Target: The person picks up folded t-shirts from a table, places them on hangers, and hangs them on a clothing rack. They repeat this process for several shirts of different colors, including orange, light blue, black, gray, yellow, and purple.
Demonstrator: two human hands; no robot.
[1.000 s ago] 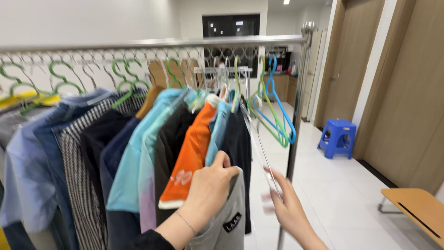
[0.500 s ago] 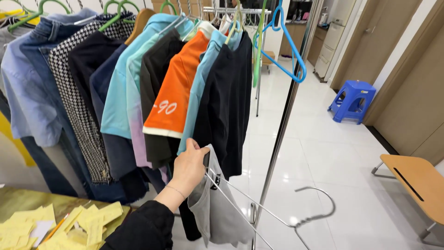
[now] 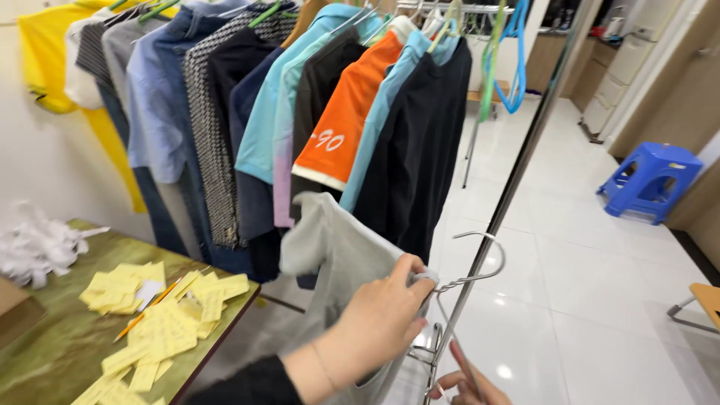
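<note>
Head view: a soft, light grey cotton garment (image 3: 337, 259) on a thin silver wire hanger (image 3: 472, 274) is pinched at its neck by the left hand (image 3: 379, 322); the right hand (image 3: 469, 386) is seen low beside the hanger frame, its grip unclear. The limp cloth is judged best held at the hanger neck. Behind, a slanted metal rack pole (image 3: 525, 161) and crowded hanging shirts (image 3: 337, 120) are found in the way, with a green table of yellow paper slips (image 3: 161, 315) left and a blue plastic stool (image 3: 649, 180) far right.

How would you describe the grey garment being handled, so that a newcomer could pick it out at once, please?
Start at the clothes rail crowded with hanging shirts. Below the orange shirt, in front of the rail, the left hand grips a grey garment on a metal wire hanger. Unlike its neighbours, it is off the rail and plain pale grey.
</note>
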